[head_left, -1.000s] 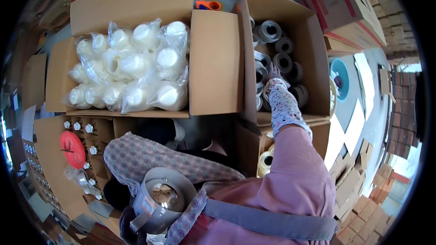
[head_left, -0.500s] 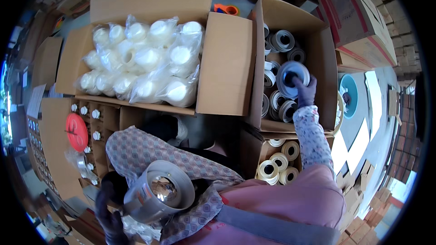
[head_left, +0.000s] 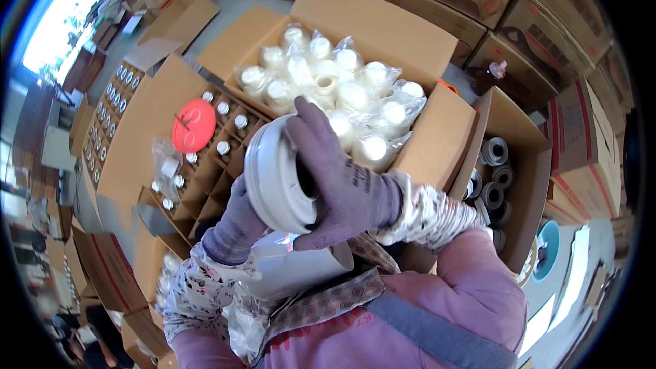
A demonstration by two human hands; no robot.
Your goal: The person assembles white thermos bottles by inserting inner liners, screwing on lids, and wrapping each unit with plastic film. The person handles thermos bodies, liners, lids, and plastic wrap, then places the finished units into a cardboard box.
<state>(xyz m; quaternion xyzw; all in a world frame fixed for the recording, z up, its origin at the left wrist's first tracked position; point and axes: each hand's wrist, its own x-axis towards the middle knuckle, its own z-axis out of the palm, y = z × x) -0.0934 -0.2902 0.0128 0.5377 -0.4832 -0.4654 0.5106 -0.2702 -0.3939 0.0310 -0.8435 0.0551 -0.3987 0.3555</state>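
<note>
Both of your purple-gloved hands are closed on a white, round plastic reel (head_left: 277,176) held up at chest height, above the pink sleeves and patterned cuffs: your right hand (head_left: 342,184) wraps over its open face with fingers curled into the core, while your left hand (head_left: 236,222) cups the rim from below and behind. A second white, curved plastic piece (head_left: 301,266) sits just under the reel, against your chest; whether the two are joined cannot be told. Beyond the hands lies an open cardboard box of white rolls bagged in clear plastic (head_left: 335,82), beside it a divided cardboard carton of small capped bottles (head_left: 219,143) with a flat red disc (head_left: 193,125) resting on top, and to the right a box of grey tape rolls (head_left: 495,171). To handle it well, keep the reel level, press evenly with both palms, and keep your fingertips clear of the rim's edge so nothing slips.
</note>
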